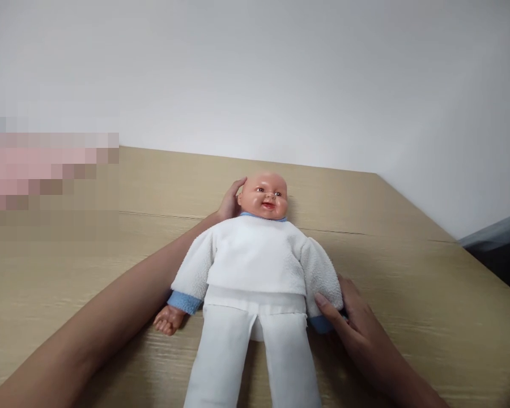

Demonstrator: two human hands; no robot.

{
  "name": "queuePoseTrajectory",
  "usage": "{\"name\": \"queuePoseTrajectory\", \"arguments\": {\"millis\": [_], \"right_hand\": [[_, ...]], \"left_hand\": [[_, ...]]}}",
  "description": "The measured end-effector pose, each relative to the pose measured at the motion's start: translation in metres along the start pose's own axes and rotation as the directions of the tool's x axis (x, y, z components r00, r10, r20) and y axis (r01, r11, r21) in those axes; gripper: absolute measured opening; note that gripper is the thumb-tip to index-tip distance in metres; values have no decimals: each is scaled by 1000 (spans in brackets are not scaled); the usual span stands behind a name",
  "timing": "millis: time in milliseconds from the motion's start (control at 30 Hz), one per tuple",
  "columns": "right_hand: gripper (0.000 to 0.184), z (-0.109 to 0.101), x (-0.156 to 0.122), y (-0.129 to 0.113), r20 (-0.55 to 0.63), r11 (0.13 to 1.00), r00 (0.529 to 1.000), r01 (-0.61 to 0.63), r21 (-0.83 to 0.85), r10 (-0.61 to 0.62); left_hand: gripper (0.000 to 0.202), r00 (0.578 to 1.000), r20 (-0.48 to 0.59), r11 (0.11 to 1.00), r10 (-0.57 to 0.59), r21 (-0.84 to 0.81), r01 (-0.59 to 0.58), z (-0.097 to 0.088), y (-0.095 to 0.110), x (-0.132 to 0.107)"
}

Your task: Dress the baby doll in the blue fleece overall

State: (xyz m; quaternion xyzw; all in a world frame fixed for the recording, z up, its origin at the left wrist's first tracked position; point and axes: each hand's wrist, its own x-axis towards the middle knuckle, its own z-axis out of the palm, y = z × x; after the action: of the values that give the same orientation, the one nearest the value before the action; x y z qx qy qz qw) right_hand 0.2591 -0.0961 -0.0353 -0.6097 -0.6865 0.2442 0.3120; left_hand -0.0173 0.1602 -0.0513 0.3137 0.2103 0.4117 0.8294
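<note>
A baby doll [257, 255] in a white fleece top with blue collar and cuffs and white trousers lies face up on the wooden table [408, 283]. Its bald head points away from me, and its feet are cut off by the lower edge of the view. My left hand [232, 201] cups the side of the doll's head, with most of its fingers hidden behind it. Near the cuff, my right hand [352, 323] grips the doll's sleeve on the right side, thumb on top. The doll's other arm rests over my left forearm, its small hand showing.
A pale wall [259, 73] rises behind the table. A dark object [501, 255] stands beyond the table's right edge. At the far left a pixelated pink patch [25, 164] hides whatever is there. A thin seam crosses the tabletop.
</note>
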Motion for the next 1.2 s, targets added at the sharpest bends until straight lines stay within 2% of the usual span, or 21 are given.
{"name": "queuePoseTrajectory", "arguments": {"millis": [133,233,333,533,733,933,1000,1133,1200], "right_hand": [[53,0,1,1,8,1000,1000,-7,1,7],[55,0,1,0,7,1000,1000,-11,2,11],[55,1,-1,-2,1,1000,1000,-28,6,28],[60,2,-5,-3,16,996,996,-85,27,85],[62,0,-4,-3,32,996,996,-83,31,82],[64,-2,-1,-2,46,999,998,-45,7,45],[63,-1,-1,-2,41,999,998,-39,0,39],[61,-2,-1,-2,39,1000,999,-30,8,30],[59,-2,-1,-2,36,1000,999,-23,4,23]], "left_hand": [[79,998,-42,999,-47,-9,47,0,3,5],[85,998,-13,998,-64,4,64,-2,4,8],[84,999,9,999,-46,18,46,-5,4,10],[85,997,-38,997,-60,49,62,-11,8,15],[86,995,-76,997,-64,41,67,0,8,8],[78,999,42,1000,-24,14,23,13,4,-11],[76,1000,12,1000,-27,-1,27,12,4,-10],[64,990,-139,999,-16,-44,10,8,6,-4],[59,991,-131,999,20,-35,-25,9,4,-4]]}}
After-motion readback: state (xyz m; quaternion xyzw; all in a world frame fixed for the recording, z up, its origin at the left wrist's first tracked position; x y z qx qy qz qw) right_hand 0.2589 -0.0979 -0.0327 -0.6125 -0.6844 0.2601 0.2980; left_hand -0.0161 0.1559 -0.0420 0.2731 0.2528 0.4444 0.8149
